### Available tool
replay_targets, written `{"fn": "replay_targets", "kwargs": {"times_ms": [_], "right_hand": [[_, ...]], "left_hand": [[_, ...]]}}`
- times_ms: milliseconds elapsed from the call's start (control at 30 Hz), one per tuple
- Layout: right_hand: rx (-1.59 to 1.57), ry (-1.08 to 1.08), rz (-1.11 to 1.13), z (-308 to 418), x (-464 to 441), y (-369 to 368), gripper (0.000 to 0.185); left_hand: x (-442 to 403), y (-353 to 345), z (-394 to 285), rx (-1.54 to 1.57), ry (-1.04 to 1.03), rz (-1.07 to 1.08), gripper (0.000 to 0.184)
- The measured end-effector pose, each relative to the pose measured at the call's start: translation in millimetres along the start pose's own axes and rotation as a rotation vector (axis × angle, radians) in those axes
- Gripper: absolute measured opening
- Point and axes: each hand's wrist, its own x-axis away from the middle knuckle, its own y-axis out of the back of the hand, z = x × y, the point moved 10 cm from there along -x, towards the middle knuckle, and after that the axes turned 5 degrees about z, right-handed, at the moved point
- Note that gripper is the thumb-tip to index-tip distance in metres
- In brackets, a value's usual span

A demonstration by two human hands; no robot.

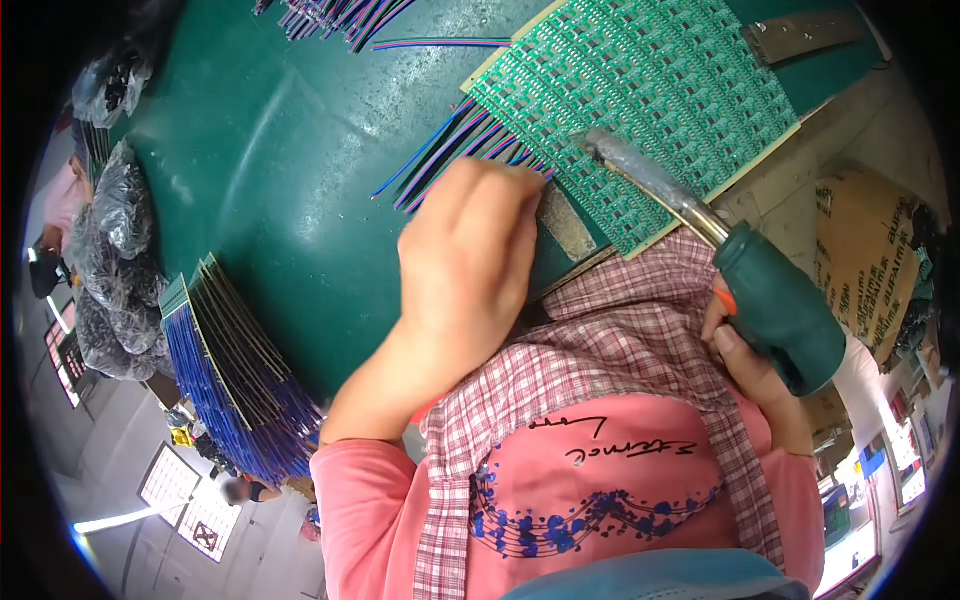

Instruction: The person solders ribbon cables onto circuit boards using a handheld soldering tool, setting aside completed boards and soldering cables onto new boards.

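My left hand [468,255] is closed in a pinch at the lower left edge of a large green circuit board panel [640,90]. Its fingertips hold the end of a thin wire [548,175], mostly covered by the fingers. Beside it, several blue, red and black wires [440,150] stick out from that edge. My right hand [735,340] is wrapped around the green handle of a soldering iron [780,310], partly hidden behind it. The iron's metal tip points at the board, over its lower left part.
Bundles of coloured wires [335,18] lie at the table's [270,170] far side. A stack of wired boards [235,370] stands at the left edge, near black plastic bags [120,260]. A metal strip [805,38] is at the upper right, with a cardboard box [870,260] below it.
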Motion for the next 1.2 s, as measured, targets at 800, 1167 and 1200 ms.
{"fn": "replay_targets", "kwargs": {"times_ms": [800, 1167, 1200], "right_hand": [[0.263, -0.061, 0.043, 11, -8, 1, 0.014], [0.321, 0.008, 0.01, 3, 1, 4, 0.041], [0.308, 0.0, 0.017, 1, 2, 4, 0.041]], "left_hand": [[14, -13, -21, -0.451, -0.183, -0.146, 0.03], [14, -13, -20, -0.43, -0.174, -0.147, 0.029], [14, -13, -20, -0.431, -0.177, -0.151, 0.029]]}}
